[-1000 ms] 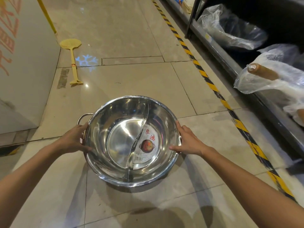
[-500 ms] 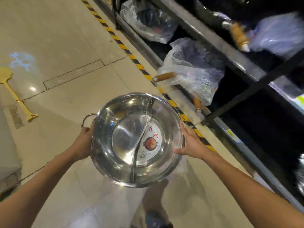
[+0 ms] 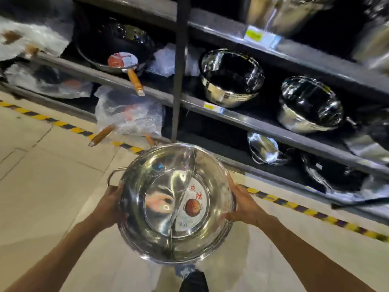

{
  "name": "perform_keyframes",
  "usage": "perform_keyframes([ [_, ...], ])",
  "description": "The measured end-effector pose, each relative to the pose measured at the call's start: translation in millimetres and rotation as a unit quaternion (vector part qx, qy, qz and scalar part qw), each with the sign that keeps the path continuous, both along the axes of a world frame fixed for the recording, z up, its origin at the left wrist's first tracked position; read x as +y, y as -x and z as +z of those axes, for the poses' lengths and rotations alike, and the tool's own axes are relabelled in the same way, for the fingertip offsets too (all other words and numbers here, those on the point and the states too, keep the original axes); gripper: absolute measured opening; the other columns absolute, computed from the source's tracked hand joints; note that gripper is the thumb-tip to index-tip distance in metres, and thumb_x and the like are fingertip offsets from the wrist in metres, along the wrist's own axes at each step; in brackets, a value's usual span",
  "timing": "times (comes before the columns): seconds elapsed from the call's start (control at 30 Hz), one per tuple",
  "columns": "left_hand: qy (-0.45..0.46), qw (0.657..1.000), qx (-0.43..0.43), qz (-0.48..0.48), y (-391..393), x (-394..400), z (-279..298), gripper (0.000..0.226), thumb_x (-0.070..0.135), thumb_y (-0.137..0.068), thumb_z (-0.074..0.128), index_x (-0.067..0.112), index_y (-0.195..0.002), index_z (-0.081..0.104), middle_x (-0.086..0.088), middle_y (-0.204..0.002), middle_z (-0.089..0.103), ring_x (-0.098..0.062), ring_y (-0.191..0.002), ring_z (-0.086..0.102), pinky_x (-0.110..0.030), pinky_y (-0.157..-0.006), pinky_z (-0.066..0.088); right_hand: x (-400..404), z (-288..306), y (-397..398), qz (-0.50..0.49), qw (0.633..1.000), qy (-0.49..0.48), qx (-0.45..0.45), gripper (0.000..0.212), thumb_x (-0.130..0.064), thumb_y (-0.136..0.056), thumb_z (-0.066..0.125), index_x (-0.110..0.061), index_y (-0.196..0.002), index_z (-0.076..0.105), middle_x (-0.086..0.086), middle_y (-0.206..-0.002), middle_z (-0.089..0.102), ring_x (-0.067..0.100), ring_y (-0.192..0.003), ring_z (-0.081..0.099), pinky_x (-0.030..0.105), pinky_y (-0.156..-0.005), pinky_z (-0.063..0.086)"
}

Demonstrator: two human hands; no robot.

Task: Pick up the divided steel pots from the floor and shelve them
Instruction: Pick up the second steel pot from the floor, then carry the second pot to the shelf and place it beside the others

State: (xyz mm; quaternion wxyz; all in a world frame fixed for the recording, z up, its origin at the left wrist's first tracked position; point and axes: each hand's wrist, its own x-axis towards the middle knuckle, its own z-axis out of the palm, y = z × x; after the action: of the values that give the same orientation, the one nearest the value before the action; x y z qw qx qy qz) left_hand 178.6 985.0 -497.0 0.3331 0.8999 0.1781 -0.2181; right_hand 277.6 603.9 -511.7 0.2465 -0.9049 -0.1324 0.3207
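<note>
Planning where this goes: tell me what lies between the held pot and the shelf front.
In the head view, only floor with the yellow-black striped tape separates the divided pot from the shelf front.

A shop: price-tagged shelves (image 3: 242, 119) stocked with steel pots (image 3: 231, 77).

We see two bare forearms entering from the lower corners, with no sleeve, watch, ring or glove visible on either. The left hand (image 3: 109, 204) and right hand (image 3: 245, 205) are uncovered, fingers and thumbs plain. Below, between the arms, we note a dark, rounded shoe toe (image 3: 194, 281) beneath a patch of blurred bluish trouser fabric (image 3: 185, 270).
</note>
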Motion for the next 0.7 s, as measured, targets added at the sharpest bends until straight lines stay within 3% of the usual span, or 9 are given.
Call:
perform_keyframes([
  [0.1,-0.006,0.997,-0.012,-0.075,-25.8,-28.9,13.9,0.107,0.039,-0.065,0.066,-0.002,-0.145,0.007,-0.027,-0.130,0.040,-0.039,-0.117,0.048,-0.035,-0.100,0.041,-36.5,8.4,10.4,-0.032,0.999,-0.017,-0.017,0.128,-0.059,-0.057,0.078,-0.044,-0.142,-0.017,-0.001,-0.155,0.019,0.023,-0.141,0.019,0.046,-0.116,0.021],
  [0.2,-0.016,0.996,0.004,-0.088,-52.0,-48.3,16.6,0.096,0.025,-0.065,0.074,0.002,-0.143,0.023,-0.028,-0.138,0.036,-0.041,-0.122,0.043,-0.040,-0.101,0.040,-59.4,7.7,10.8,-0.063,0.997,-0.006,-0.032,0.128,-0.058,-0.056,0.079,-0.038,-0.145,-0.011,0.001,-0.151,0.026,0.026,-0.137,0.025,0.046,-0.114,0.026],
  [0.27,-0.028,0.994,0.006,-0.103,-66.6,-57.7,17.4,0.092,0.026,-0.063,0.073,0.004,-0.140,0.029,-0.027,-0.137,0.038,-0.041,-0.120,0.044,-0.040,-0.099,0.041,-69.8,3.9,8.7,-0.071,0.997,-0.012,-0.034,0.128,-0.057,-0.057,0.079,-0.034,-0.146,-0.010,0.002,-0.151,0.026,0.027,-0.138,0.025,0.049,-0.114,0.028],
  [0.4,-0.049,0.984,-0.016,-0.168,-93.9,-72.9,15.1,0.101,0.037,-0.065,0.069,0.005,-0.146,0.017,-0.027,-0.121,0.049,-0.040,-0.117,0.047,-0.035,-0.097,0.044,-87.1,-7.3,0.5,-0.096,0.995,-0.025,-0.024,0.129,-0.055,-0.056,0.080,-0.033,-0.147,-0.009,-0.003,-0.155,0.021,0.025,-0.142,0.021,0.050,-0.115,0.026],
  [0.57,-0.082,0.976,-0.004,-0.201,-135.7,-91.0,0.3,0.108,0.015,-0.068,0.077,0.013,-0.147,0.004,-0.024,-0.124,0.046,-0.035,-0.120,0.041,-0.032,-0.100,0.039,-106.4,-26.8,-25.9,-0.112,0.993,-0.031,-0.014,0.128,-0.056,-0.058,0.079,-0.030,-0.147,-0.010,-0.002,-0.153,0.024,0.024,-0.140,0.024,0.047,-0.116,0.026],
  [0.7,-0.098,0.971,-0.007,-0.219,-171.9,-104.9,-15.9,0.106,0.011,-0.066,0.078,0.011,-0.147,0.010,-0.019,-0.128,0.051,-0.034,-0.123,0.039,-0.030,-0.099,0.037,-119.3,-42.7,-54.9,-0.120,0.993,-0.018,0.003,0.129,-0.046,-0.063,0.080,-0.023,-0.146,-0.016,0.005,-0.151,0.025,0.027,-0.139,0.023,0.046,-0.116,0.026],
])
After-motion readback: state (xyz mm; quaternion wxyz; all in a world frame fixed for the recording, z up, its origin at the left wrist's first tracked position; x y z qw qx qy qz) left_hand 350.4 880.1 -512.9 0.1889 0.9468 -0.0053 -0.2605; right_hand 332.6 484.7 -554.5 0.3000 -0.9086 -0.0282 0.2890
